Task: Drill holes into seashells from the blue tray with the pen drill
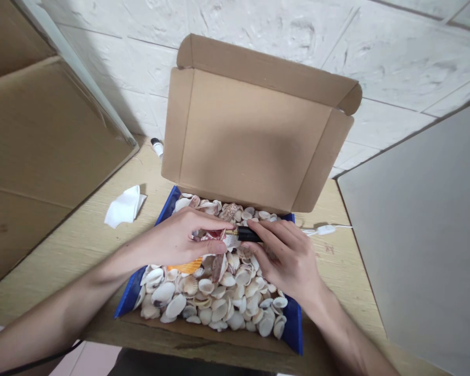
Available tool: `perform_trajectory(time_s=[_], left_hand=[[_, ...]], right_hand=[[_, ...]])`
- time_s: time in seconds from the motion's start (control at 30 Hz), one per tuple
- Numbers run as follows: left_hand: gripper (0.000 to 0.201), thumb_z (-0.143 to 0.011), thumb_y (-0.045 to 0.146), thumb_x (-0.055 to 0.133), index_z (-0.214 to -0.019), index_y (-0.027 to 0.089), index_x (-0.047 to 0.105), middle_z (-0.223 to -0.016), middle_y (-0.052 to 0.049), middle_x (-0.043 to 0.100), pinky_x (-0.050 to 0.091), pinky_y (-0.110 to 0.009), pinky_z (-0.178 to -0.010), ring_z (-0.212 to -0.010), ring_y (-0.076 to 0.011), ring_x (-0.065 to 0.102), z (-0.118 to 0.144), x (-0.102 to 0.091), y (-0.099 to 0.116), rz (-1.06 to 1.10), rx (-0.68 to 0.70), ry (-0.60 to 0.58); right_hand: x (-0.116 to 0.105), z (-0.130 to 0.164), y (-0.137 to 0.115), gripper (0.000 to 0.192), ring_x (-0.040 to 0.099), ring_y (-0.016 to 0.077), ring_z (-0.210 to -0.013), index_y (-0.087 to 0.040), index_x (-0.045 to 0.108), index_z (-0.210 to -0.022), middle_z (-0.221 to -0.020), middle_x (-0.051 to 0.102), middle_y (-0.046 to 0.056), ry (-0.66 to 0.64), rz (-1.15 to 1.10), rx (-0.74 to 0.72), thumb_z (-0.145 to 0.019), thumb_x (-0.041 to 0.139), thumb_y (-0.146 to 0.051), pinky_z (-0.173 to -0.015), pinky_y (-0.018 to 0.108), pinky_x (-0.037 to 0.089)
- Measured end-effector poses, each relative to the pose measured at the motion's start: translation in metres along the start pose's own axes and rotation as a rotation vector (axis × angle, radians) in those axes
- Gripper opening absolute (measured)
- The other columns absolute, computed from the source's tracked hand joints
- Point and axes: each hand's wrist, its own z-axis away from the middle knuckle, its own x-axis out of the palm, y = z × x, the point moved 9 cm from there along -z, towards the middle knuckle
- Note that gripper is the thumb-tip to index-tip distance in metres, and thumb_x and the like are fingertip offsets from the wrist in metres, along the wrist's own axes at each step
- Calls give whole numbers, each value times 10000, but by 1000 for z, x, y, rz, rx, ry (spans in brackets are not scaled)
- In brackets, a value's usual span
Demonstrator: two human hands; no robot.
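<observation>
My left hand (194, 237) is closed, with thumb and fingers pinching a reddish shell (218, 234) over the box. In my right hand (284, 248) is a small black cylindrical tool (248, 234) with a narrow brass-coloured tip, which looks like a mini drill. Its tip points left and meets the shell, or comes very near it; the exact contact is hard to see. Under both hands lies an open cardboard box with blue sides (295, 321), filled with white and brown seashells (219, 308). An orange shell (185, 266) shows just below my left hand.
The raised box lid (254, 136) stands behind the shells. A crumpled white tissue (124, 206) and a small white bottle with a black cap (156, 147) lie left on the wooden table (78, 250). Right are a white cord (326, 229) and a grey panel (426, 219); large cardboard (50, 141) stands left.
</observation>
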Motion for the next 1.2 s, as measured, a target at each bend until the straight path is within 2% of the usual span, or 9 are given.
perform_trajectory(time_s=[0.2,0.47,1.2], left_hand=[[345,-893,260,644,-1210,124,658,-1022,-87,751,493,-253,-756,-812,-157,684,-1,1,-1,-11,-1,0],[350,-878,260,665,-1194,110,666,-950,-70,757,489,-232,-716,-777,-143,687,-1,1,-1,-13,26,20],[344,-889,256,649,-1205,121,658,-1027,-90,750,506,-238,-754,-831,-152,697,-2,0,1,-11,40,11]], right_hand=[[2,0,1,295,635,207,-826,-134,656,-1124,-966,720,79,-2,-1,3,-856,650,-258,-709,356,517],[2,0,1,298,634,206,-818,-133,654,-1122,-971,721,76,-10,-4,3,-853,657,-260,-704,360,519],[2,-1,2,282,651,210,-820,-145,666,-1117,-953,725,76,-16,-2,14,-859,633,-255,-717,364,531]])
